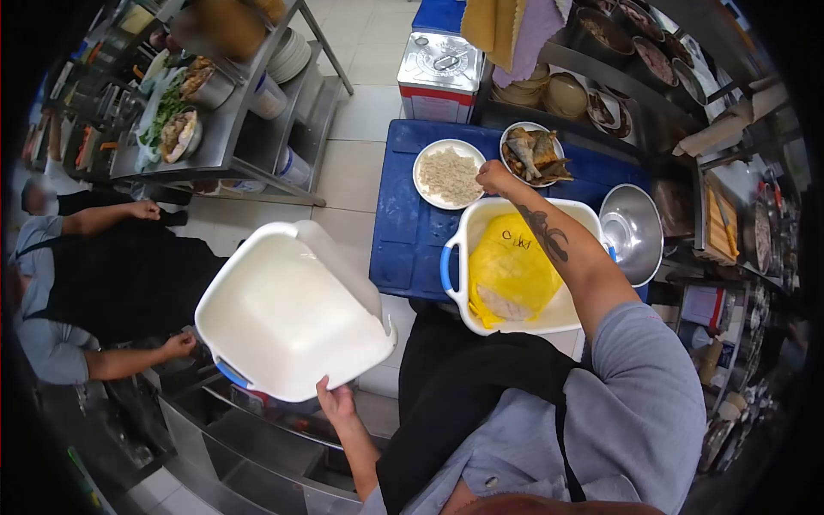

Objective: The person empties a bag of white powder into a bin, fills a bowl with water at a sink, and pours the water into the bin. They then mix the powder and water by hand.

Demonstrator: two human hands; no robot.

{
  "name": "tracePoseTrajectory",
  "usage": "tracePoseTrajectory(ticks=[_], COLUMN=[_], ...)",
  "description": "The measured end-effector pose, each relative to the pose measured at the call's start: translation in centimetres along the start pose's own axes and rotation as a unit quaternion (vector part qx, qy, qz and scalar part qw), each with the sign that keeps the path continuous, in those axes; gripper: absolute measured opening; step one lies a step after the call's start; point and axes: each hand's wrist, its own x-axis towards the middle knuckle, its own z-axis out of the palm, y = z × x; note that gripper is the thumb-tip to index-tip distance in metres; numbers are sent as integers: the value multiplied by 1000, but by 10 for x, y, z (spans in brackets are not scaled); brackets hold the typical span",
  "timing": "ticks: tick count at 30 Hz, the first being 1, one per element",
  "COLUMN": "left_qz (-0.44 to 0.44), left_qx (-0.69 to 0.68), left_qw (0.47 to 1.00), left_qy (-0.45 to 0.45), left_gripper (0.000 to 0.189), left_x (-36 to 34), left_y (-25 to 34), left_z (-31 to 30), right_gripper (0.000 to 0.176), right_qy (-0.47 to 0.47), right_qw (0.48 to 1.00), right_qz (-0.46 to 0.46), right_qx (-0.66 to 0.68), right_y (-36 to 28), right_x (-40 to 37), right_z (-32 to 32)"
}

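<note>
My left hand [337, 402] grips the rim of a large white basin [287, 313], which is tilted and looks empty. My right hand [493, 178] is closed at the right edge of a white plate [448, 174] of pale shredded food; whether its fingers pinch the rim or some food is too small to tell. Just beside it stands a plate of fish pieces [534, 154]. Below my right forearm, a second white basin [463, 296] with blue handles holds a yellow plastic bag [511, 268] with dark writing. A steel bowl [632, 232] sits at the right.
A blue chest [403, 215] bears the plates. Behind it is a metal tin [440, 64]. Another person [112, 283] in a black apron stands at the left, near a steel table [225, 133] with food bowls. Shelves with pots [601, 34] line the upper right.
</note>
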Motion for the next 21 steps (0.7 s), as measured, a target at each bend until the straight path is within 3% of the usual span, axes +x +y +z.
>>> tracePoseTrajectory(ticks=[2,3,5,6,9,10,11,13,15,19,21], left_qz=[-28,-70,-100,-105,-100,-95,-101,-73,-104,-95,-92], left_qx=[8,-20,19,48,72,51,42,40,38,43,44], left_qw=[1000,997,995,992,981,991,991,994,992,992,989], left_qy=[6,20,16,51,147,81,79,71,68,76,110], left_gripper=[45,45,46,42,34,38,42,43,42,40,38], left_x=[5,49,64,85,102,112,98,96,94,83,80], left_y=[-1,-53,-56,-42,-69,-77,-69,-58,-60,-72,-74], left_z=[6,10,13,8,14,6,35,46,46,57,63], right_gripper=[22,22,27,27,27,27,27,27,33,34,35], right_qy=[78,97,174,141,42,9,-13,-66,-58,-100,-228], right_qw=[996,990,943,939,987,997,1000,996,975,961,933], right_qz=[20,41,-224,-280,-148,-78,11,23,198,234,83], right_qx=[-47,-91,-173,-143,-35,-17,-7,63,83,107,266], right_y=[19,32,45,46,49,57,66,84,102,144,178], right_x=[1,21,8,12,45,62,78,110,138,175,184], right_z=[-1,-35,-27,-22,-8,-6,-5,7,13,5,10])
